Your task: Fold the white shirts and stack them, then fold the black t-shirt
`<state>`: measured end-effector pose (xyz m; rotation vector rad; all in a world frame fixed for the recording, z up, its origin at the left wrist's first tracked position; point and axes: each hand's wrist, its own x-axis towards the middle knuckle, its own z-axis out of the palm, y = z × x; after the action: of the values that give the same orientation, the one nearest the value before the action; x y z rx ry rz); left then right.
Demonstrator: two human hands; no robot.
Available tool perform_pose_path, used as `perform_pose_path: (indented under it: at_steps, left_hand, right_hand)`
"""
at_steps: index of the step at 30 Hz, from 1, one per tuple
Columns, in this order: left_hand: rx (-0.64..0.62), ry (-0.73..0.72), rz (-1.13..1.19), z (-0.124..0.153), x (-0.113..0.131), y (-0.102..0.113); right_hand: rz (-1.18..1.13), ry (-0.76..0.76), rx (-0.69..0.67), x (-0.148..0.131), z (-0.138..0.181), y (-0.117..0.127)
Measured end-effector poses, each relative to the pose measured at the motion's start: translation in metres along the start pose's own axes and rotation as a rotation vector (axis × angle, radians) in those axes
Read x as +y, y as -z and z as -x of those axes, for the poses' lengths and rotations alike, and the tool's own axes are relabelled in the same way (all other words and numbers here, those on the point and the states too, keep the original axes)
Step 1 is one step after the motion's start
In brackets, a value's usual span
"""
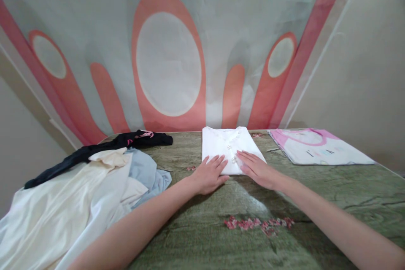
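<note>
A person's two bare hands rest on a folded white V-neck top point(217, 145), which lies flat near the far edge of a wood-grain tabletop point(196, 232), at about one o'clock from the middle of the view. From the left hand point(209, 176), the top extends toward one o'clock; that hand is open and flat, fingers slightly spread over the garment's seven o'clock corner, gripping nothing. From the right hand point(257, 170), the top extends toward eleven o'clock; this hand is also open, its fingers straight and close together, pressed on the four o'clock side without grasping the cloth.

The white top is folded into a compact, nearly rectangular shape, with its neckline toward twelve o'clock. The neck edge looks trimmed, and small flower-like ornaments point(229, 147) run down the front, one of them beside the right fingertips.

At three o'clock from the top, well apart from it, lies a folded pink-and-white printed T-shirt point(335, 152). Toward eight o'clock is a loose heap: a satiny cream garment point(69, 202), a crumpled pale blue garment point(144, 171) and, along the far side, a black garment point(80, 155). Pink blossoms point(249, 223) are printed on the tabletop at six o'clock from the hands.
</note>
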<state>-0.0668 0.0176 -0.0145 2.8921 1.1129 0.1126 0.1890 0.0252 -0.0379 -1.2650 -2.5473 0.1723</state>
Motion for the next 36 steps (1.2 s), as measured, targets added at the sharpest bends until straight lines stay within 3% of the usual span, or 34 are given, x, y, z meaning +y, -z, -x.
perform_pose_path:
  at_steps: [5, 12, 17, 23, 28, 36]
  left_hand:
    - [0.022, -0.016, -0.012, 0.008, 0.005, -0.001]
    - [0.057, 0.064, 0.008, 0.020, 0.000, 0.005]
    - [0.142, 0.184, 0.057, 0.045, -0.018, 0.011]
    - [0.300, 0.158, 0.097, 0.054, -0.018, 0.009]
    - [0.288, 0.146, 0.081, 0.054, -0.017, 0.010]
    - [0.313, 0.254, 0.133, 0.060, -0.022, 0.006]
  right_hand:
    - [0.094, 0.033, -0.026, -0.019, 0.018, -0.003]
    - [0.099, 0.014, 0.013, -0.015, 0.022, -0.001]
    - [0.077, 0.056, 0.155, -0.009, 0.031, 0.007]
    - [0.104, 0.150, 0.296, -0.028, 0.022, 0.008]
    - [0.097, 0.190, 0.267, -0.040, 0.017, 0.002]
    - [0.008, 0.169, 0.193, -0.043, 0.021, 0.005]
